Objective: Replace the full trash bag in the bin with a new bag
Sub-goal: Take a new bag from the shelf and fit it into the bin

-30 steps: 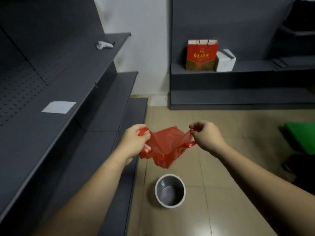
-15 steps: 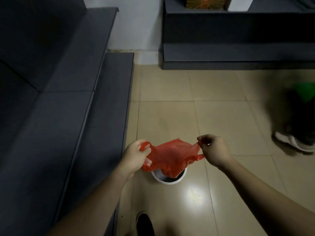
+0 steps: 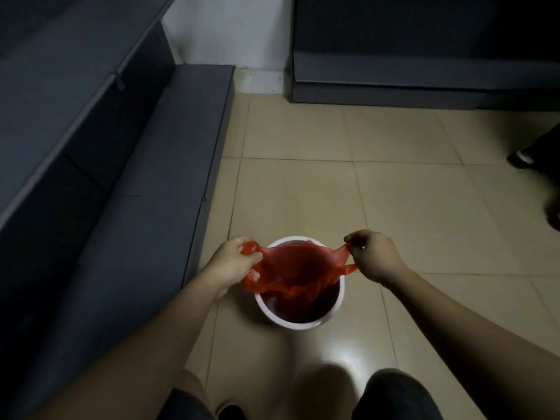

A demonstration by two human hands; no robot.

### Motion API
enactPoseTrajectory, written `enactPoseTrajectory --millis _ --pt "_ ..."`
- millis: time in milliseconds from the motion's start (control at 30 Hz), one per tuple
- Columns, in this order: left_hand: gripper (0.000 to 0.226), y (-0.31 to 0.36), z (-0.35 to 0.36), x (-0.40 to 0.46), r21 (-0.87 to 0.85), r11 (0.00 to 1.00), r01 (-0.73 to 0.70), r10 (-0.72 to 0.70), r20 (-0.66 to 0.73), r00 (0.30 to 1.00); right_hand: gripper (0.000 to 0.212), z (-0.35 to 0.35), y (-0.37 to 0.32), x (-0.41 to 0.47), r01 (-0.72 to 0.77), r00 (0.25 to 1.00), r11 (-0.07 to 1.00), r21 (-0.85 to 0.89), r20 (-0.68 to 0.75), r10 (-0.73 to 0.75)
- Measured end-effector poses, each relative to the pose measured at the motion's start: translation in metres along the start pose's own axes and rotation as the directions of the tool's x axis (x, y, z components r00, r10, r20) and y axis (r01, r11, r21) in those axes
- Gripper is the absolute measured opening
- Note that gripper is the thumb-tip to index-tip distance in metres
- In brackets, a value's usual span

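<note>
Over the white bin, I hold the red bag open, left hand and right hand each pinched on a handle, lining under way; next, cuffing its mouth over the rim.

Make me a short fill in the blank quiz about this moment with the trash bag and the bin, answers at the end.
1. The bag held over the bin is ____ in colour.
2. The bin has a ____ rim.
3. The left hand and right hand pull the bag's mouth ____.
4. The bin stands on a tiled ____.

Answers: red; white; open; floor
</note>
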State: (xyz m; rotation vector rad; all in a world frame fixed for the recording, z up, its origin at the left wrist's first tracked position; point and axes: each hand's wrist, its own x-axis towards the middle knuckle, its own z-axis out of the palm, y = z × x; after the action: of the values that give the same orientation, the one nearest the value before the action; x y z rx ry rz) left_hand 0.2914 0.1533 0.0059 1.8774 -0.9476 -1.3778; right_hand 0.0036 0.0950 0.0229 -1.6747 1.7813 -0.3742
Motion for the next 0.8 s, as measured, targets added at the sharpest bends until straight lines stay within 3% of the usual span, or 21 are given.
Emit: enactPoseTrajectory --millis 267,367,433,467,533,567,633,700,800 --pt "0.068 -0.058 0.028 0.031 0.065 0.994 -0.093 0.098 -0.077 0.992 0.036 0.05 0.052 0.014 0.044 0.999 0.998 -0.043 -0.003 -0.044" --pt "0.082 -0.054 0.03 0.023 0.326 0.933 -0.151 0.207 -0.147 0.967 0.051 0.045 0.047 -0.001 0.077 0.991 0.976 -0.204 -0.088 -0.096" --pt "0.082 -0.045 0.034 0.007 0.592 0.775 -0.219 0.405 -0.199 0.892 0.05 0.039 0.031 -0.018 0.273 0.933 0.892 -0.361 -0.125 -0.337" --pt "0.077 -0.04 0.038 -0.001 0.715 0.637 -0.287 0.549 -0.16 0.82 0.047 0.039 0.02 -0.026 0.412 0.877 0.817 -0.404 -0.067 -0.476" --pt "0.061 -0.039 0.051 -0.011 0.829 0.3 -0.471 0.708 0.137 0.693 0.044 0.049 0.002 -0.041 0.623 0.768 0.653 -0.431 0.176 -0.616" --pt "0.055 -0.044 0.058 -0.014 0.82 0.161 -0.549 0.678 0.312 0.666 0.043 0.06 -0.001 -0.046 0.659 0.746 0.6 -0.454 0.292 -0.598" --pt "0.056 -0.059 0.065 -0.015 0.817 -0.008 -0.577 0.489 0.507 0.71 0.04 0.081 0.004 -0.051 0.627 0.779 0.557 -0.545 0.412 -0.473" --pt "0.06 -0.072 0.063 -0.009 0.852 -0.093 -0.515 0.376 0.51 0.774 0.04 0.089 0.02 -0.051 0.564 0.826 0.556 -0.611 0.411 -0.386" --pt "0.046 -0.08 0.053 0.0 0.897 -0.105 -0.43 0.373 0.437 0.818 0.023 0.086 0.046 -0.046 0.547 0.834 0.547 -0.633 0.36 -0.418"
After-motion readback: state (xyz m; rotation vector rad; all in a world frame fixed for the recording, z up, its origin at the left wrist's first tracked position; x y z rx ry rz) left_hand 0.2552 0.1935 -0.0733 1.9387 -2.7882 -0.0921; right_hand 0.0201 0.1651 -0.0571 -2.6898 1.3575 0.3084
